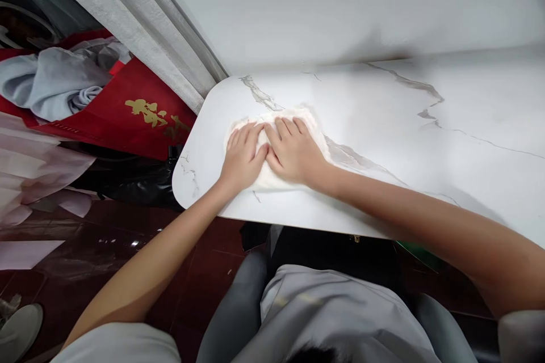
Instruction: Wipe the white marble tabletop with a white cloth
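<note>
A white cloth [272, 180] lies spread on the white marble-patterned table [383, 119], near its left end. My left hand [243, 156] rests flat on the cloth's left part with the fingers stretched out. Beside it, my right hand [296, 150] lies flat on the right part, fingers slightly spread. The two thumbs come together over the middle of the cloth. Both palms cover much of the cloth, so only its edges and a strip below the hands show.
Left of the table stands a red bag [140, 108] with gold lettering, holding grey-blue fabric [55, 82]. A pale wall [340, 11] borders the table's far edge, with a ridged light frame [140, 17] at its left corner. Dark red tiled floor [200, 283] lies below.
</note>
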Motion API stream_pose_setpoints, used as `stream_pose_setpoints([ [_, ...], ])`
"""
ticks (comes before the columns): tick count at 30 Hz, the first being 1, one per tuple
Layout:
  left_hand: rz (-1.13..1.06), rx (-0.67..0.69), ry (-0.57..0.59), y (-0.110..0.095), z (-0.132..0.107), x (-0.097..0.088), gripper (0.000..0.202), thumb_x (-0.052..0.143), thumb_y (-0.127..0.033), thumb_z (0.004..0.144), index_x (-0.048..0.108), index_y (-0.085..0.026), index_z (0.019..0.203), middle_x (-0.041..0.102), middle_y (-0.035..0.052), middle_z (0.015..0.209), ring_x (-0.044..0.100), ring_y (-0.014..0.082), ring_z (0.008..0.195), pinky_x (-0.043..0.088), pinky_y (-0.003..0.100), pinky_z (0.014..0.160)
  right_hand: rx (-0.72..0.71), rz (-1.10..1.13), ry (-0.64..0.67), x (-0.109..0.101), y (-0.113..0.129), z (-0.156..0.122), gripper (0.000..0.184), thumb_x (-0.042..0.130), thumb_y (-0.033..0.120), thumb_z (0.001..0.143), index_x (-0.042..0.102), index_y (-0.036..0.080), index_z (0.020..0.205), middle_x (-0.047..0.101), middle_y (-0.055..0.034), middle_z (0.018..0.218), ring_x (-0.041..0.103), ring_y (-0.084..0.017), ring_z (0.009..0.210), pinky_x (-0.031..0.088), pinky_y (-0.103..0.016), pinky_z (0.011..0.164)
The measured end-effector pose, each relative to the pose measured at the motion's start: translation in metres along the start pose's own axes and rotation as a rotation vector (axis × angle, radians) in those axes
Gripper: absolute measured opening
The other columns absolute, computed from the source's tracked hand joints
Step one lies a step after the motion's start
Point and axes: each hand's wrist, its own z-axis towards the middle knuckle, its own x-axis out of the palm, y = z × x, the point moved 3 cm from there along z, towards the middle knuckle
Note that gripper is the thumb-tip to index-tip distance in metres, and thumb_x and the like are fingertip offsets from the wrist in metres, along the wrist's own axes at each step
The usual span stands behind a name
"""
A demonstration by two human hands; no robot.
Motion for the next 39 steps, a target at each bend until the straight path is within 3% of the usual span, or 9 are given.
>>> stream_pose_setpoints([
  [4, -0.031, 0.009, -0.031, 0.027, 0.044, 0.005, 0.040, 0.038, -0.030, 0.097, 0.051, -0.026, 0.134, 0.057, 0.0065, 0.140, 0.048, 0.0237, 0.134, 0.029, 0.042, 0.120, 0.045, 0.075, -0.017, 0.015, -0.021, 0.044, 0.041, 0.033, 0.023, 0.096, 0.056, 0.006, 0.125, 0.060, -0.0193, 0.123, 0.052, -0.032, 0.115, 0.031, -0.048, 0.107],
  [9, -0.133, -0.015, -0.094, 0.059, 0.108, 0.015, 0.039, 0.040, -0.036, 0.096, 0.056, -0.025, 0.130, 0.060, 0.0065, 0.137, 0.049, 0.0254, 0.133, 0.032, 0.041, 0.117, 0.207, 0.059, -0.040, 0.031, -0.055, 0.095, 0.040, 0.024, 0.019, 0.099, 0.058, 0.008, 0.118, 0.058, -0.0170, 0.125, 0.047, -0.029, 0.122, 0.031, -0.045, 0.107],
  [14, -0.242, -0.034, -0.036, 0.074, 0.160, 0.022, 0.040, 0.040, -0.053, 0.097, 0.054, -0.030, 0.127, 0.059, -0.0073, 0.136, 0.048, 0.0220, 0.126, 0.033, 0.041, 0.116, 0.342, -0.037, 0.012, 0.046, -0.080, 0.132, 0.042, 0.019, 0.028, 0.106, 0.054, 0.009, 0.120, 0.058, -0.0143, 0.122, 0.044, -0.025, 0.116, 0.028, -0.042, 0.106],
  [17, -0.285, -0.047, 0.000, 0.079, 0.179, 0.023, 0.038, 0.040, -0.053, 0.098, 0.052, -0.030, 0.127, 0.057, -0.0126, 0.137, 0.045, 0.0196, 0.126, 0.031, 0.041, 0.118, 0.361, -0.033, -0.029, 0.059, -0.091, 0.152, 0.044, 0.019, 0.035, 0.106, 0.053, 0.010, 0.119, 0.060, -0.0135, 0.116, 0.044, -0.025, 0.113, 0.027, -0.045, 0.104],
  [24, -0.339, -0.085, -0.025, 0.090, 0.209, 0.022, 0.035, 0.052, -0.022, 0.091, 0.058, -0.024, 0.126, 0.061, -0.0004, 0.131, 0.049, 0.0183, 0.125, 0.035, 0.036, 0.111, 0.344, 0.051, -0.218, 0.073, -0.105, 0.182, 0.050, 0.027, 0.043, 0.097, 0.060, 0.011, 0.116, 0.064, -0.0187, 0.108, 0.054, -0.031, 0.106, 0.033, -0.053, 0.101],
  [29, -0.331, -0.097, -0.060, 0.096, 0.218, 0.022, 0.038, 0.052, -0.016, 0.090, 0.061, -0.026, 0.124, 0.064, -0.0024, 0.125, 0.053, 0.0161, 0.120, 0.038, 0.033, 0.108, 0.378, 0.013, -0.180, 0.062, -0.099, 0.183, 0.050, 0.031, 0.044, 0.096, 0.063, 0.013, 0.118, 0.065, -0.0177, 0.112, 0.055, -0.032, 0.111, 0.036, -0.052, 0.105],
  [34, -0.306, -0.091, -0.022, 0.096, 0.218, 0.021, 0.040, 0.050, -0.013, 0.093, 0.058, -0.023, 0.130, 0.061, -0.0011, 0.131, 0.049, 0.0174, 0.127, 0.035, 0.035, 0.111, 0.353, -0.052, -0.168, 0.060, -0.096, 0.181, 0.043, 0.037, 0.029, 0.094, 0.061, 0.012, 0.126, 0.064, -0.0159, 0.117, 0.056, -0.030, 0.113, 0.037, -0.049, 0.107],
  [36, -0.303, -0.081, 0.001, 0.096, 0.216, 0.020, 0.041, 0.049, -0.012, 0.094, 0.056, -0.021, 0.134, 0.059, 0.0006, 0.136, 0.048, 0.0179, 0.130, 0.032, 0.036, 0.113, 0.367, -0.026, -0.177, 0.070, -0.100, 0.183, 0.049, 0.033, 0.038, 0.097, 0.060, 0.010, 0.126, 0.065, -0.0180, 0.117, 0.055, -0.031, 0.113, 0.035, -0.050, 0.107],
  [39, -0.303, -0.051, 0.031, 0.100, 0.211, 0.019, 0.042, 0.049, -0.012, 0.096, 0.053, -0.020, 0.137, 0.055, 0.0000, 0.142, 0.045, 0.0159, 0.133, 0.028, 0.033, 0.117, 0.306, 0.061, -0.283, 0.090, -0.103, 0.189, 0.079, 0.008, 0.055, 0.099, 0.060, 0.002, 0.123, 0.066, -0.0236, 0.112, 0.053, -0.030, 0.115, 0.031, -0.055, 0.105],
])
